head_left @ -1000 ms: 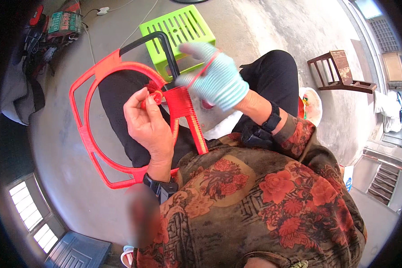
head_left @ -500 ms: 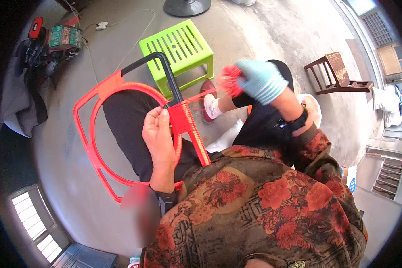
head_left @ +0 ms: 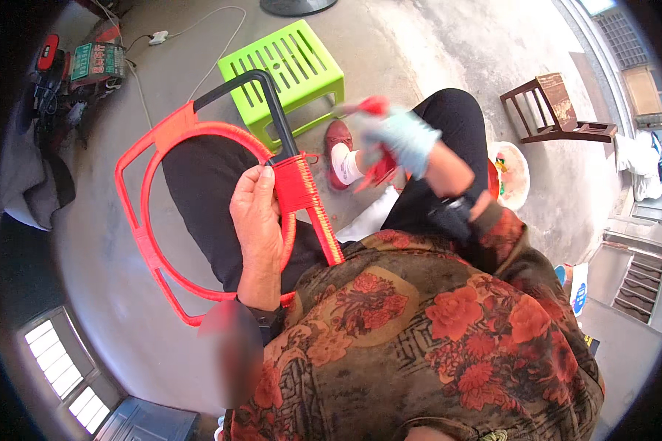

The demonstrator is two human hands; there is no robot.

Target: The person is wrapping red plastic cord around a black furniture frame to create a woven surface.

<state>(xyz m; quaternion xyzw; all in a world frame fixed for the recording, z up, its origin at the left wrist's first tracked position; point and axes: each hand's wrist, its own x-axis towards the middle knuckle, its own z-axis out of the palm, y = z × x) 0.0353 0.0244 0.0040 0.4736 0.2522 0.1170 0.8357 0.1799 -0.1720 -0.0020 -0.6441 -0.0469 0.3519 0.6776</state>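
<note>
My bare left hand (head_left: 258,220) pinches the edge of a frame wrapped in red cord (head_left: 146,252), thumb uppermost, beside a wide red binding (head_left: 295,184). The frame has a ring inside it and a bare black bar (head_left: 266,79) at its far end, and it rests over my left thigh. A short red end (head_left: 312,157) sticks out next to the binding. To the right, apart from the frame, my right hand (head_left: 404,140) in a pale blue glove is blurred by motion. It is closed around a bundle of red cord (head_left: 381,170); red also shows beyond the fingers.
A green plastic stool (head_left: 283,66) stands just beyond the frame. Farther right a small wooden chair (head_left: 555,110) lies tipped on the floor. A round pale container (head_left: 513,176) is beside my right knee. Tools and cables (head_left: 88,70) are at the far left.
My right hand has moved slightly left and nearer to me with the red cord. The red strand stretched from the frame to it no longer shows. My left hand keeps its hold.
</note>
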